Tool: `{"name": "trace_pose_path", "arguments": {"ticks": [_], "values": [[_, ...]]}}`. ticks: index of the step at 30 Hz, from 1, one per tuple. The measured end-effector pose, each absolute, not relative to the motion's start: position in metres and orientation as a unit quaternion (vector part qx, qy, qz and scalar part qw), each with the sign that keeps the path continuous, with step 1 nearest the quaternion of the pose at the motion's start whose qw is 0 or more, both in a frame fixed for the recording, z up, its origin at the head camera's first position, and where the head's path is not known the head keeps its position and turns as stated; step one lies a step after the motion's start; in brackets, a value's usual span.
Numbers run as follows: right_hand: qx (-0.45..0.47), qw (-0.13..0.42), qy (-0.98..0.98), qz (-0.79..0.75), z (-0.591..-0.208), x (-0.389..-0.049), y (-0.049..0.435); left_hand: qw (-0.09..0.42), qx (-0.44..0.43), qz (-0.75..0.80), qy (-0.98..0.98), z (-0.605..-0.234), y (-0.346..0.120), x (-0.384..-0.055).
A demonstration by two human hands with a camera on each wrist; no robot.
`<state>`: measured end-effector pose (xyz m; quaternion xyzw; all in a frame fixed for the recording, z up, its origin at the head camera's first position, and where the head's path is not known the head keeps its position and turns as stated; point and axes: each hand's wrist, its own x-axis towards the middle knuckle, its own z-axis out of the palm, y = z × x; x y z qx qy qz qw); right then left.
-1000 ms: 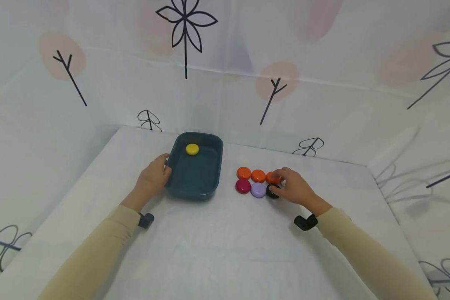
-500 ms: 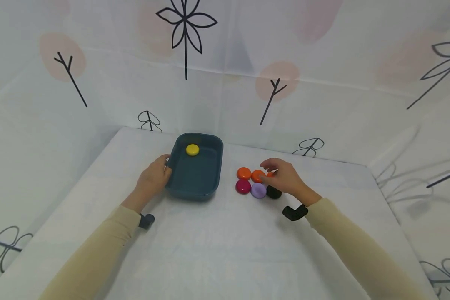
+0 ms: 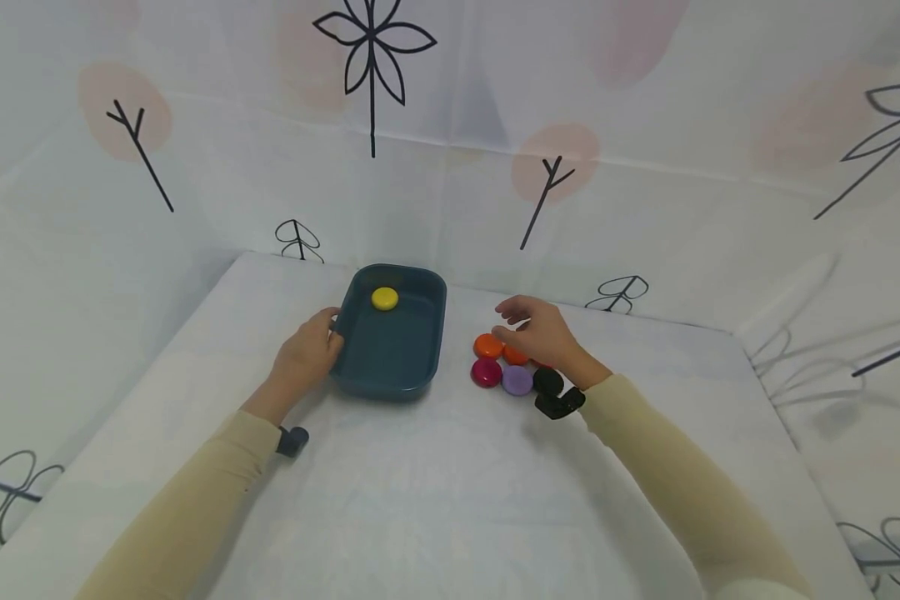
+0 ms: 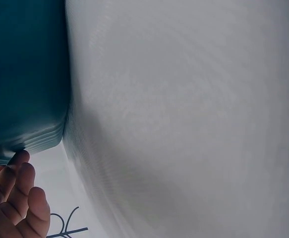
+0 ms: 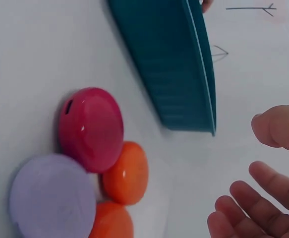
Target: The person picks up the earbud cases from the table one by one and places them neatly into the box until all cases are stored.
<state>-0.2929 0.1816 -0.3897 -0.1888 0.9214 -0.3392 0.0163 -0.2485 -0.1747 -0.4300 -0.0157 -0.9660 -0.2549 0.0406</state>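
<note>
My left hand (image 3: 303, 354) grips the left side of a dark teal rectangular tray (image 3: 390, 360); its fingers (image 4: 23, 186) curl at the rim in the left wrist view. Inside the tray lies a glossy yellow disc (image 3: 385, 298). To its right, rounded discs sit in two rows: three orange ones (image 3: 488, 346) behind, then a crimson one (image 3: 486, 372), a lilac one (image 3: 517, 380) and a black one (image 3: 548, 382). Over the orange row hovers my right hand (image 3: 542, 332), thumb and fingers apart around nothing. It partly hides the rightmost orange disc.
White cloth covers the table (image 3: 420, 500), with its far edge just behind the tray. A patterned fabric backdrop (image 3: 450, 200) rises behind and at both sides. A dark wrist device (image 3: 560, 403) hangs beneath my right wrist, close to the black disc.
My right hand has moved left and away from me, from the black disc to above the leftmost orange discs. The left hand, tray and discs have stayed put.
</note>
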Motion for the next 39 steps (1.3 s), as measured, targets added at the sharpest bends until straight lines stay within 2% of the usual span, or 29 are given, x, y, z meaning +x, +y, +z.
{"name": "trace_pose_path", "arguments": {"ticks": [15, 25, 39], "values": [[-0.201, -0.009, 0.894, -0.4, -0.385, -0.31, 0.127, 0.031, -0.013, -0.253, -0.967, -0.43, -0.176, -0.25], [-0.202, -0.011, 0.884, -0.422, -0.373, -0.329, 0.083, 0.044, -0.014, -0.241, -0.97, -0.432, -0.175, -0.25], [-0.191, -0.036, 0.87, -0.454, -0.388, -0.345, 0.037, 0.036, -0.016, -0.243, -0.969, -0.43, -0.176, -0.25]]}}
